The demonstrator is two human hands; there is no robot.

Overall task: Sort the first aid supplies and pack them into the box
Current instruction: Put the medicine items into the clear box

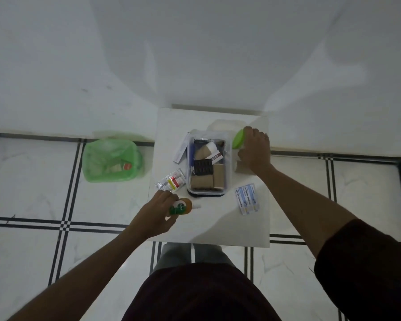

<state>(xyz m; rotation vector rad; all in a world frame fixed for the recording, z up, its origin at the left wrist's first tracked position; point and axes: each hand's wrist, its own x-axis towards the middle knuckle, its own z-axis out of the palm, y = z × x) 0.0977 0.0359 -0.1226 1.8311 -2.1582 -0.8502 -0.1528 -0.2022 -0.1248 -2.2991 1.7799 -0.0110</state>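
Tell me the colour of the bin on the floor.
Green, translucent plastic bin; the head view shows it left of the table.

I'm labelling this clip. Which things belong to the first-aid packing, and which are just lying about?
Part of the job: clear plastic box, amber antiseptic bottle with green label in the left hand, silver blister strip, blue-and-white bandage packets, green round-lidded container under the right hand.
Lying about: green plastic bin on the floor.

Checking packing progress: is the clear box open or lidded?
Open. The clear box shows its contents uncovered: tan bandage rolls and a dark blister strip, with no lid on top.
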